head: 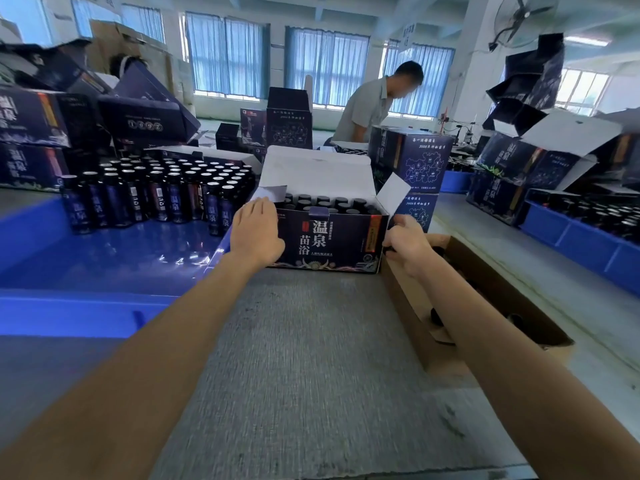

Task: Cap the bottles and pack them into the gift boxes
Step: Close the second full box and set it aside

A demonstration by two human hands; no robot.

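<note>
Navy gift box (325,237) is lying crosswise on the grey table (304,358), opening facing up; flat left hand (256,233) is pressing its left end, right hand (405,242) gripping its right end

Your left hand (258,233) lies flat on the open box's (329,239) left end; your right hand (405,242) grips its right end. It holds capped bottles (322,201); loose bottles (156,192) stand to its left.
</note>
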